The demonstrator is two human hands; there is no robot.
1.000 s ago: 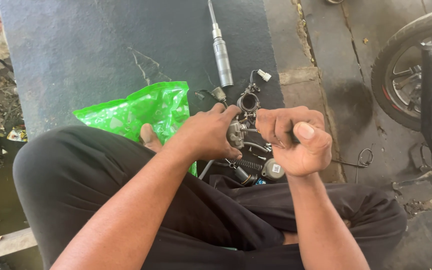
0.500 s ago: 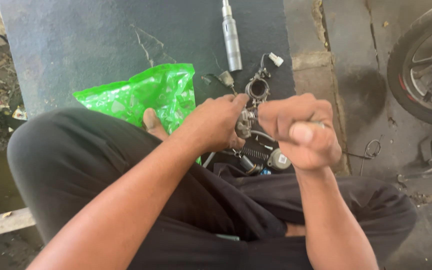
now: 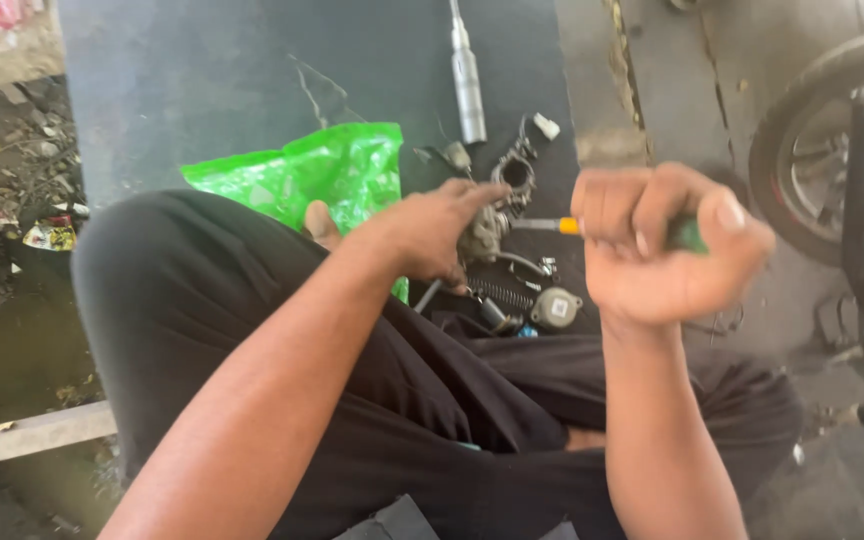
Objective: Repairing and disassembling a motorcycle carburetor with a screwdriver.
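My left hand grips a small grey metal engine part just above my knee. My right hand is closed around a screwdriver with a green and orange handle; its metal shaft points left into the part. Under the hands, on the dark mat, lie a coil spring, a round grey cap and a ring-shaped metal piece. My legs in black trousers fill the lower frame.
A crumpled green plastic bag lies left of the hands. A silver socket tube rests on the dark mat farther out. A motorcycle wheel stands at the right on concrete. Rubbish and wet ground lie at the left.
My right hand has pulled away to the right, so the screwdriver's shaft and handle now show. The left hand stays on the metal part. The view has shifted slightly.
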